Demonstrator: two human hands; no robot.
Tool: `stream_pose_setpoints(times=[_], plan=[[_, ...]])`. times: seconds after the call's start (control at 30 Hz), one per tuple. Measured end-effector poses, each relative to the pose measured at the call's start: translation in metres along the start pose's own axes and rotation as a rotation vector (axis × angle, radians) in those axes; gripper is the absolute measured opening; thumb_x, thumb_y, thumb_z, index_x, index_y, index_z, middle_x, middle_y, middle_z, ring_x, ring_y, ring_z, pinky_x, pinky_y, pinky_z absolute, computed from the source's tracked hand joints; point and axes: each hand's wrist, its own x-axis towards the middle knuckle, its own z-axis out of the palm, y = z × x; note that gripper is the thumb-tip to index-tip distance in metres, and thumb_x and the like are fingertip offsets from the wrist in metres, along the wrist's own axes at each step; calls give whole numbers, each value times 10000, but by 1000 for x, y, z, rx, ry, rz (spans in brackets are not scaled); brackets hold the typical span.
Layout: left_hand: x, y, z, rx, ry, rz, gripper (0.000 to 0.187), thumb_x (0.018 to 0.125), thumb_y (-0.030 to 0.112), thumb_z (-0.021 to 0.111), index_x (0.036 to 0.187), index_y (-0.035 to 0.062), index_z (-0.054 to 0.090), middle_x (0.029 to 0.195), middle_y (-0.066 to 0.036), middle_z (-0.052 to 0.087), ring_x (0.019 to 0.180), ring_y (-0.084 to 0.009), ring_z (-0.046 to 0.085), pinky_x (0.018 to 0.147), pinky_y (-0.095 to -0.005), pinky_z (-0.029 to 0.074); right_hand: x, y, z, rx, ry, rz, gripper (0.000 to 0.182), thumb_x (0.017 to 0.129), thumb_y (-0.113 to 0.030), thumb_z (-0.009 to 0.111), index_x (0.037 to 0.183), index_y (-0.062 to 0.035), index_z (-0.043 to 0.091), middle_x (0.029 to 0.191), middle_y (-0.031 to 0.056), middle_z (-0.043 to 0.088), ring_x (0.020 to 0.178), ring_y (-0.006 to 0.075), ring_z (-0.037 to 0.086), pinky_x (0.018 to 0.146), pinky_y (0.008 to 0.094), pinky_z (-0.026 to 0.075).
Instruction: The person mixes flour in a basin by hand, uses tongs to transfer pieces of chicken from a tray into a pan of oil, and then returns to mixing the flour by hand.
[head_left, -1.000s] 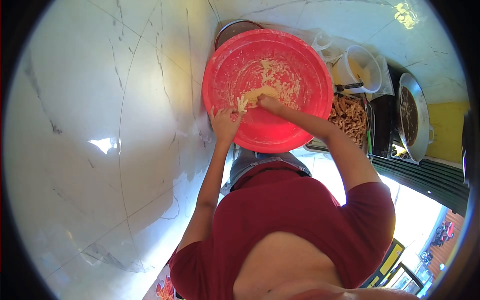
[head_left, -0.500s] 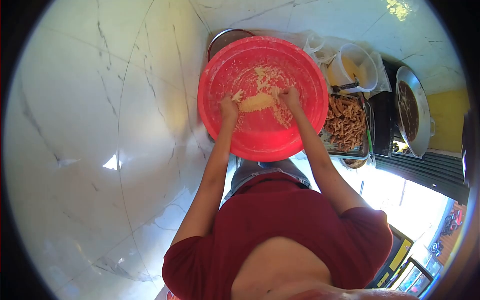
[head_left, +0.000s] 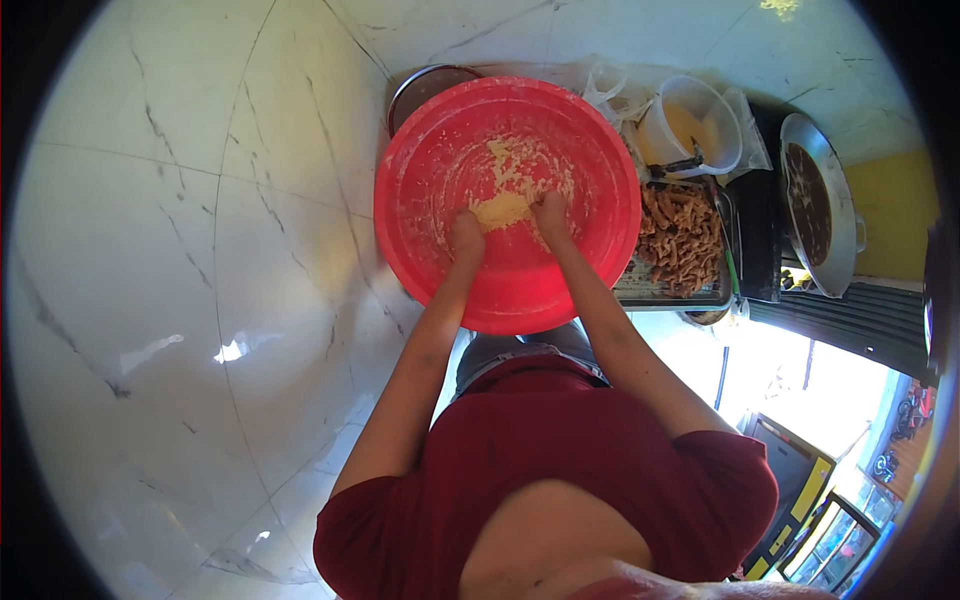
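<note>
A large red basin (head_left: pixel 510 300) holds a pale yellow, crumbly floury mixture (head_left: pixel 502 210), heaped in the middle with loose bits smeared toward the far wall. My left hand (head_left: pixel 467 236) is closed at the left side of the heap, knuckles up. My right hand (head_left: pixel 549 214) is closed at the right side, its fingers curled into the mixture. Both hands are down inside the basin and a little apart. The fingertips are hidden, so the shape of what each one grips does not show clearly.
Right of the basin, a tray (head_left: pixel 722 297) holds brown fried strips. Behind it stands a clear plastic tub (head_left: pixel 735 140) of yellowish liquid. Farther right is a wide metal pan (head_left: pixel 838 262) with dark liquid. A marbled wall (head_left: pixel 290 200) rises on the left.
Both hands have closed in on the heap, and the pale pieces that showed at their fingers are now hidden. The heap is more gathered. The whole view has shifted slightly.
</note>
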Motion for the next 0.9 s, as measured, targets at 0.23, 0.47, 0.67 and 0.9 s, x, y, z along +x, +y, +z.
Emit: stream_pose_setpoints(times=[0.23, 0.47, 0.67, 0.9], plan=[[-25, 45, -12, -178, -169, 85, 227, 751, 89, 598, 923, -48, 541, 898, -213, 610, 813, -319, 623, 668, -382, 518, -11, -5, 42, 96, 27, -85, 128, 689, 2, 581, 795, 61, 620, 685, 185, 603, 642, 248, 608, 623, 344, 465], [-3, 9, -14, -912, -550, 59, 277, 747, 81, 598, 981, -54, 540, 858, -172, 613, 735, -218, 597, 611, -302, 462, 8, -5, 7, 699, -298, 347, 184, 759, -76, 614, 884, 57, 635, 783, 113, 649, 719, 168, 611, 672, 333, 479], [-6, 1, -31, -540, -181, 25, 396, 725, 142, 664, 1035, -55, 515, 915, -189, 606, 829, -257, 611, 709, -322, 487, 16, 6, -4, 117, -77, 17, 165, 757, -122, 614, 858, 5, 643, 735, 167, 630, 720, 213, 620, 646, 336, 475], [-8, 24, -11, -173, -100, -31, 377, 744, 124, 632, 1032, -81, 502, 943, -233, 587, 887, -370, 590, 751, -390, 502, -3, -25, 23, -134, -114, -96, 287, 694, -98, 683, 927, 39, 587, 823, 191, 590, 792, 310, 590, 701, 385, 464]])
